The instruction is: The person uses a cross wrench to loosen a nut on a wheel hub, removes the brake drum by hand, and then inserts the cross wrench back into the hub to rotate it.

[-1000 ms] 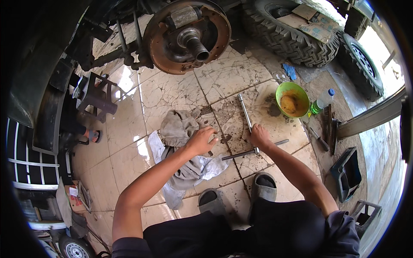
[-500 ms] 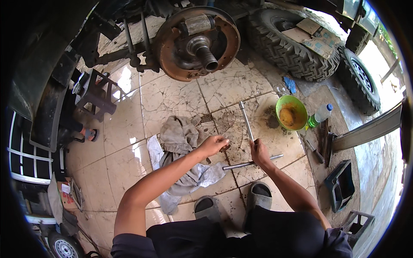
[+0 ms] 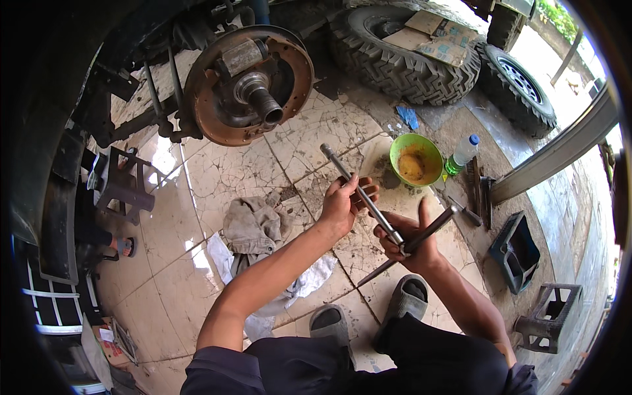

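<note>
**Cross wrench held in both hands below the bare hub**

While the rusty brake hub hangs over the cracked tile floor beside the knobby tyre, a grey rag lies near the knees. The cross wrench is raised above the tiles: the left hand grips its long bar, and the right hand is closed round the crossing. A green bowl sits just beyond.
</note>
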`<act>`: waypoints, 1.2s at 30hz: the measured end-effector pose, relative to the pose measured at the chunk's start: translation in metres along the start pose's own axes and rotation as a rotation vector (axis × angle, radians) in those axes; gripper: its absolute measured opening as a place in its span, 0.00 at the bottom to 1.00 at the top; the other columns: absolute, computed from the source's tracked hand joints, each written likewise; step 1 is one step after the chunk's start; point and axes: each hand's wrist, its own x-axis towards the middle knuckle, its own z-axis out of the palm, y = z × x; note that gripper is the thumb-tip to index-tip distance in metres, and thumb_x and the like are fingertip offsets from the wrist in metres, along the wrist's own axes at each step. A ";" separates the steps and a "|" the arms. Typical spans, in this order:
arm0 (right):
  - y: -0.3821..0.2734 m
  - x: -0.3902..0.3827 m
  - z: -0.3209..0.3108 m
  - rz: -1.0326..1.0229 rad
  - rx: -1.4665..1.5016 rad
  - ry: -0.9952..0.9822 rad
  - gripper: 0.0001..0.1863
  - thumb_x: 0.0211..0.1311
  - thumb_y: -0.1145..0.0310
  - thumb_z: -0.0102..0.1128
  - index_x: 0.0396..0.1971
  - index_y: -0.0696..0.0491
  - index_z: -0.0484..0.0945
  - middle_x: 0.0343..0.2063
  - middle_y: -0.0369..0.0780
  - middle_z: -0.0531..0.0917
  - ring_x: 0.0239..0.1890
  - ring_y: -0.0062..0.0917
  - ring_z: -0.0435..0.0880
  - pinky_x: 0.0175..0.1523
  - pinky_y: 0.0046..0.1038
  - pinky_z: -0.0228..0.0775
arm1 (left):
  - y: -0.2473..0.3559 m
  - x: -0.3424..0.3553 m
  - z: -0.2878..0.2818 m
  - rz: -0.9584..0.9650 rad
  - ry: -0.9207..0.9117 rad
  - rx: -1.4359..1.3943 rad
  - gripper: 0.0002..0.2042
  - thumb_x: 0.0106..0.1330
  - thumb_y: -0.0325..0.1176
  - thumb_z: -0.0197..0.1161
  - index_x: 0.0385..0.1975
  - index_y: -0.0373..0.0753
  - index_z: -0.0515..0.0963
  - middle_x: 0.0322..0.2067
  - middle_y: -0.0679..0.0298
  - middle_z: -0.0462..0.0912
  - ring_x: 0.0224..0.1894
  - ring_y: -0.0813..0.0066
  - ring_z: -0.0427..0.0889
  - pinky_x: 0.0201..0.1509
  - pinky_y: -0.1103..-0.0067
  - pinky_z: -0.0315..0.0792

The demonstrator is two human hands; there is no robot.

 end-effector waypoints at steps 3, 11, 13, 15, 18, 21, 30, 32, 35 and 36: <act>-0.002 -0.008 -0.008 -0.140 0.234 -0.165 0.71 0.41 0.10 0.27 0.67 0.64 0.56 0.40 0.42 0.74 0.19 0.16 0.64 0.19 0.18 0.54 | 0.017 -0.010 0.031 0.066 0.001 0.000 0.09 0.72 0.33 0.54 0.43 0.35 0.70 0.42 0.57 0.81 0.43 0.61 0.85 0.46 0.66 0.83; 0.001 0.005 0.040 -0.419 -0.002 -0.101 0.56 0.55 0.29 0.56 0.70 0.60 0.53 0.45 0.41 0.75 0.18 0.13 0.60 0.19 0.16 0.50 | 0.055 -0.005 0.038 0.119 0.046 -0.071 0.08 0.73 0.35 0.54 0.43 0.37 0.70 0.41 0.57 0.81 0.46 0.63 0.84 0.49 0.69 0.82; -0.003 0.010 0.049 -0.454 -0.250 -0.023 0.52 0.58 0.36 0.60 0.70 0.60 0.54 0.42 0.41 0.77 0.18 0.12 0.62 0.20 0.16 0.52 | 0.060 -0.007 0.039 0.140 0.046 -0.051 0.08 0.74 0.35 0.53 0.43 0.38 0.70 0.42 0.57 0.81 0.47 0.63 0.83 0.50 0.68 0.82; 0.001 0.015 0.052 -0.510 -0.320 0.005 0.44 0.61 0.49 0.65 0.68 0.60 0.57 0.39 0.42 0.79 0.18 0.10 0.66 0.21 0.16 0.57 | 0.065 -0.011 0.040 0.152 0.040 -0.037 0.07 0.74 0.35 0.52 0.43 0.39 0.70 0.41 0.59 0.81 0.45 0.65 0.83 0.49 0.68 0.81; 0.003 0.017 0.060 -0.635 -0.457 0.054 0.38 0.65 0.53 0.62 0.66 0.61 0.60 0.40 0.43 0.80 0.19 0.10 0.66 0.23 0.15 0.58 | 0.067 -0.014 0.035 0.154 -0.021 -0.069 0.07 0.75 0.37 0.51 0.44 0.42 0.70 0.35 0.64 0.78 0.37 0.71 0.80 0.44 0.70 0.79; 0.001 0.017 0.070 -0.537 -0.544 0.240 0.30 0.66 0.60 0.61 0.63 0.60 0.65 0.41 0.41 0.80 0.24 0.11 0.71 0.27 0.16 0.63 | 0.065 -0.013 0.035 0.175 -0.037 -0.196 0.07 0.76 0.37 0.49 0.44 0.43 0.69 0.27 0.70 0.68 0.25 0.79 0.69 0.33 0.76 0.70; -0.028 0.024 0.086 -0.489 -1.195 0.248 0.25 0.65 0.74 0.55 0.63 0.57 0.68 0.36 0.48 0.82 0.30 0.27 0.80 0.34 0.28 0.70 | 0.080 0.008 0.026 0.262 -0.246 -0.174 0.13 0.78 0.41 0.44 0.53 0.42 0.67 0.32 0.65 0.73 0.29 0.74 0.74 0.38 0.72 0.73; -0.038 0.034 0.085 -0.746 -1.444 0.172 0.32 0.59 0.77 0.55 0.66 0.53 0.64 0.33 0.52 0.80 0.27 0.43 0.81 0.30 0.37 0.71 | 0.095 0.009 0.029 0.292 -0.219 -0.100 0.15 0.78 0.42 0.43 0.55 0.42 0.66 0.33 0.64 0.75 0.32 0.72 0.76 0.41 0.70 0.74; -0.052 0.047 0.088 -0.868 -1.725 0.130 0.40 0.53 0.75 0.60 0.68 0.57 0.58 0.27 0.48 0.77 0.24 0.44 0.80 0.29 0.41 0.72 | 0.107 0.021 0.029 0.306 -0.297 -0.129 0.16 0.78 0.44 0.40 0.55 0.41 0.65 0.34 0.63 0.75 0.34 0.72 0.77 0.43 0.69 0.75; -0.057 0.049 0.091 -0.845 -1.775 0.127 0.40 0.52 0.75 0.60 0.68 0.58 0.58 0.27 0.48 0.77 0.25 0.43 0.80 0.29 0.41 0.72 | 0.111 0.025 0.030 0.314 -0.323 -0.135 0.17 0.78 0.44 0.40 0.56 0.40 0.65 0.34 0.63 0.75 0.34 0.72 0.77 0.43 0.69 0.75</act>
